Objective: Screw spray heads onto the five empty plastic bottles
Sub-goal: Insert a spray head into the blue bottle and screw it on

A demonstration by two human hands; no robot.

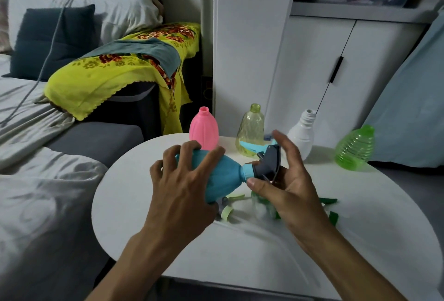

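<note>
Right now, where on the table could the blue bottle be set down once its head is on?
The near part of the white table, between the forearms and front edge, is bare. So is the left rim beside the left hand. Crowded: loose spray heads under the blue bottle, and the back row from pink bottle to green bottle.

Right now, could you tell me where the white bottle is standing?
In the head view the white bottle stands upright at the table's far right edge, between the yellow-green bottle and the tilted green ribbed bottle.
</note>
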